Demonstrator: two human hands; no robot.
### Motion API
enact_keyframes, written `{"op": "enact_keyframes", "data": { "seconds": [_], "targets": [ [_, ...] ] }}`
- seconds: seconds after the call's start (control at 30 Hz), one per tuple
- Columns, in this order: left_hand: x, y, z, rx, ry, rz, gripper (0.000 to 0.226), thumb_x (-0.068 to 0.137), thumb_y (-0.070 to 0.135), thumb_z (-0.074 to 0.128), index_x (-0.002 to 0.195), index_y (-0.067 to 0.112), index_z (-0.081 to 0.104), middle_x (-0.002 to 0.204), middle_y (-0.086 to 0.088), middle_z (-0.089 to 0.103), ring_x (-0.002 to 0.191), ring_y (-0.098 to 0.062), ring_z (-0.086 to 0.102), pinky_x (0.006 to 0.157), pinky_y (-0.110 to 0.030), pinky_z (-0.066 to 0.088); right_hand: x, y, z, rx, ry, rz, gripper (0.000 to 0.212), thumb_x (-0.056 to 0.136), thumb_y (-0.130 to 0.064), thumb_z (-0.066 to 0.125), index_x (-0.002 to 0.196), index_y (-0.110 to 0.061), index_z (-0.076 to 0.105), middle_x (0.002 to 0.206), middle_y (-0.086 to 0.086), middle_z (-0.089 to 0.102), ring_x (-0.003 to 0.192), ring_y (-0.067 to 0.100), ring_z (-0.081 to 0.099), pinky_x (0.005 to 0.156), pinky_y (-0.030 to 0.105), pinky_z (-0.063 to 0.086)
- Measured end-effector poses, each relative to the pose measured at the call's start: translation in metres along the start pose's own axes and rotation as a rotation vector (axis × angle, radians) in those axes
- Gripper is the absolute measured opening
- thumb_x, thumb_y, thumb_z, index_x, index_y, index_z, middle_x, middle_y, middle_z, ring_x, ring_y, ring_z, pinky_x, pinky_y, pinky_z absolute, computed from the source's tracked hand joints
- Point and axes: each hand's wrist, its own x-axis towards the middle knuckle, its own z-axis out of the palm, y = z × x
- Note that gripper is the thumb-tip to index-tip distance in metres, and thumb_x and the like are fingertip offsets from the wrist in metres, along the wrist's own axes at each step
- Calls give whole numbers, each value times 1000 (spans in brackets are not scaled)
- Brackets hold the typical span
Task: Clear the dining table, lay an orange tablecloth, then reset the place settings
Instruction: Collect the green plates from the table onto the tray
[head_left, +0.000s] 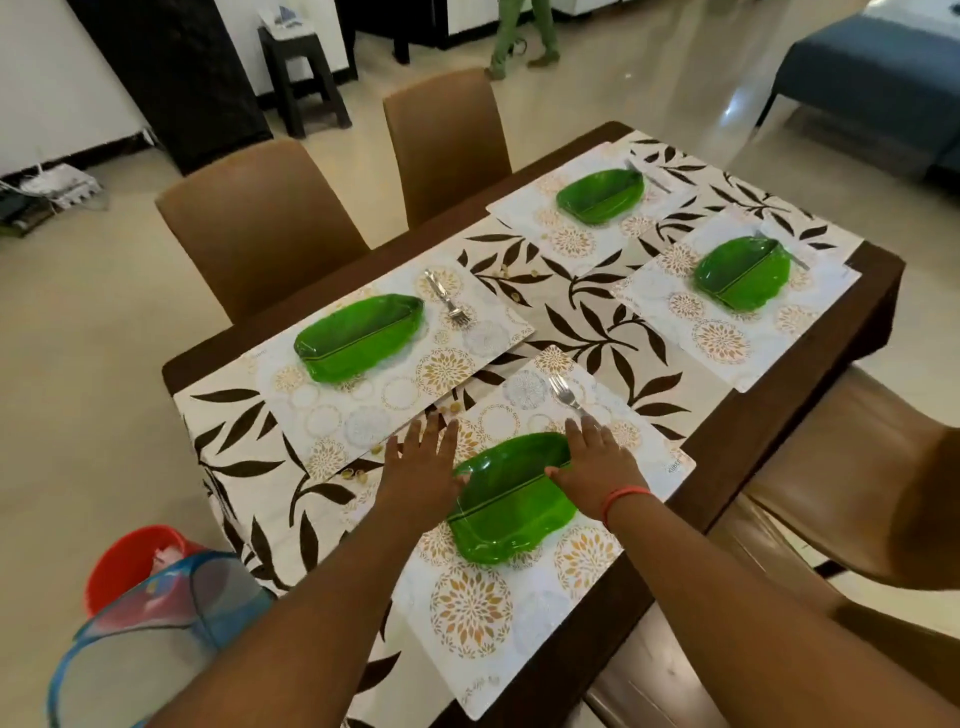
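Start of the clearing stage by the look of it: all four settings are in place and no orange cloth is in view. Left hand (422, 460) is flat, fingers spread and straight, gripping nothing, resting at 9 o'clock of the nearest glossy green leaf-shaped plastic plate (511, 501). Right hand (597, 465) is also loose-fingered at the plate's 2 o'clock edge, thumb touching the rim; no clear grasp yet. Hands bracket the plate, likely to lift it two-handed. The plate sits on a white rectangular placemat with gold floral circles (524, 597), with a silver metal fork (563, 392) at 12 o'clock of the plate, just past the right fingertips. Three more green plates sit on matching mats farther out: one at 10 o'clock (358, 338), two at 1 o'clock (600, 196) (743, 273). Underneath is a white runner with dark brown leaf print (597, 312) on the dark wood dining table (878, 291). Small crumbs are scattered near the left hand. Red plastic bucket (130, 561) is on the floor at 8 o'clock.
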Motion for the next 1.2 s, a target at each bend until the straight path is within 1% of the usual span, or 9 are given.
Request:
{"op": "enact_keyframes", "data": {
  "seconds": [0.07, 0.17, 0.27, 0.4, 0.63, 0.7, 0.8, 0.9, 1.2],
  "targets": [
    [4, 5, 6, -33, -67, 17, 79, 101, 52, 42, 160, 18, 2, 167, -13, 6, 152, -34, 14, 119, -53, 24, 6, 3, 9, -12, -21, -4, 81, 96, -59, 42, 158, -21, 6, 166, 9, 3, 151, 33, 8, 121, 51, 19],
    [5, 13, 12, -96, -130, -12, 70, 100, 39, 53, 156, 14, 20, 159, -14, 27, 141, -34, 32, 103, -47, 45, 13, 9, 16, -14, -38, -8, 79, 96, -56, 45, 157, -18, 10, 163, 12, 13, 149, 35, 19, 119, 51, 25],
    [5, 19, 17, -130, -133, -42, 49, 99, 28, 56, 143, 14, 39, 143, -13, 38, 129, -32, 41, 90, -44, 53, 16, 11, 21, -24, -12, -28, 77, 96, -50, 49, 155, -15, 16, 155, 13, 30, 140, 36, 34, 112, 48, 36],
    [11, 29, 19, -268, -125, -142, 31, 98, 18, 57, 127, 11, 52, 130, -15, 43, 113, -32, 52, 86, -43, 52, 20, 18, 22, -106, 32, -63, 67, 98, -40, 50, 153, -13, 22, 148, 16, 38, 135, 37, 39, 108, 47, 41],
    [22, 28, 14, -502, -68, -284, 29, 94, 11, 58, 122, 12, 65, 117, -14, 66, 103, -29, 63, 82, -33, 49, 29, 18, 20, -12, 39, -73, 57, 95, -8, 45, 149, -14, 30, 143, 18, 40, 135, 37, 37, 107, 45, 43],
    [24, 27, 13, -569, -72, -314, 30, 95, 13, 60, 125, 14, 64, 117, -13, 67, 102, -28, 62, 81, -32, 48, 32, 23, 20, 40, 49, -72, 53, 92, -5, 46, 144, -14, 37, 139, 19, 42, 130, 36, 41, 105, 44, 45],
    [25, 26, 10, -644, -47, -349, 23, 95, 15, 62, 118, 14, 65, 110, -14, 68, 87, -22, 59, 73, -30, 46, 36, 29, 19, 137, 63, -54, 50, 91, -2, 47, 139, -13, 43, 136, 19, 43, 124, 35, 44, 101, 41, 45],
    [26, 28, 3, -702, -21, -382, 19, 95, 12, 62, 114, 12, 66, 107, -14, 67, 83, -24, 60, 75, -35, 52, 40, 35, 17, 205, 80, -51, 53, 89, -1, 48, 140, -13, 43, 132, 19, 44, 119, 35, 47, 98, 39, 43],
    [17, 43, -25, -769, -15, -386, 28, 96, 16, 64, 123, 10, 66, 122, -15, 66, 109, -29, 62, 83, -28, 44, 31, 49, -11, 482, 146, 22, 52, 92, -3, 50, 143, -11, 44, 135, 20, 48, 124, 35, 50, 105, 40, 41]
  ]
}}
